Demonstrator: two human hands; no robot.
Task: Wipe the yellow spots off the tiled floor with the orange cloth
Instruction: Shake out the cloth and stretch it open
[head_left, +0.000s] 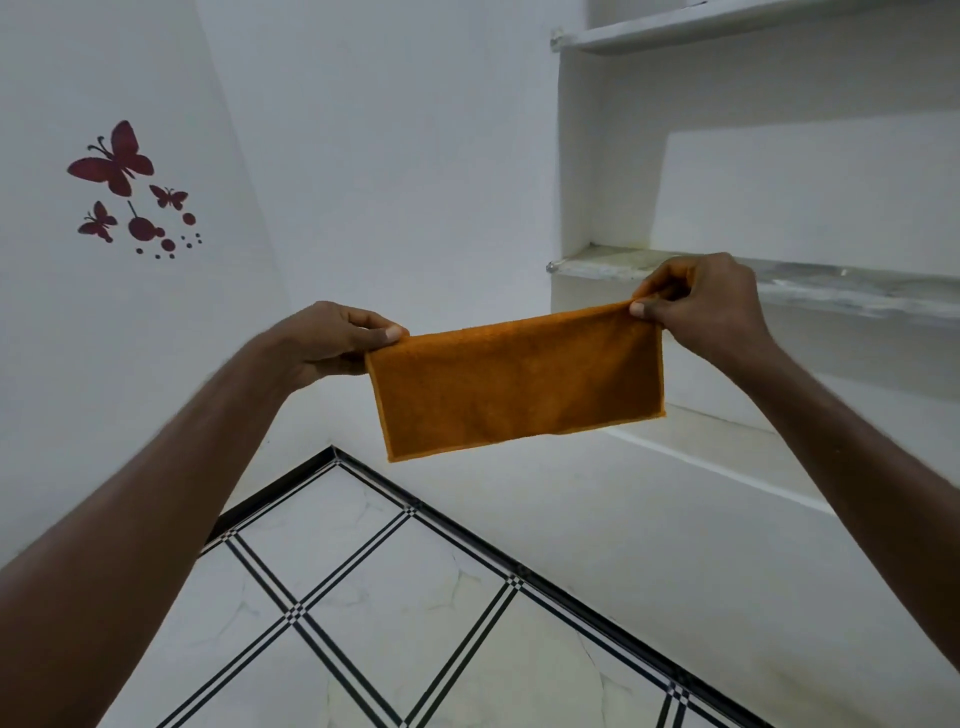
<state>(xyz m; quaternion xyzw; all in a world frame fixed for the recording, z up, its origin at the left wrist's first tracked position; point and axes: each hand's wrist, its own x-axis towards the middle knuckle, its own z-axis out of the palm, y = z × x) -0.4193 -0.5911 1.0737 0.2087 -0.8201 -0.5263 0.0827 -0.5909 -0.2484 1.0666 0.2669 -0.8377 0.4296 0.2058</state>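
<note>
The orange cloth (519, 379) hangs folded and stretched flat in the air at chest height, in front of a room corner. My left hand (332, 338) pinches its upper left corner between thumb and fingers. My right hand (701, 306) pinches its upper right corner. Below lies the tiled floor (395, 597), white marbled tiles with black striped lines between them. No yellow spots show on the part of the floor in view.
White walls meet in a corner behind the cloth. Red butterfly stickers (124, 187) sit on the left wall. Built-in white shelves (779, 275) fill the wall at right, with a low ledge near the floor.
</note>
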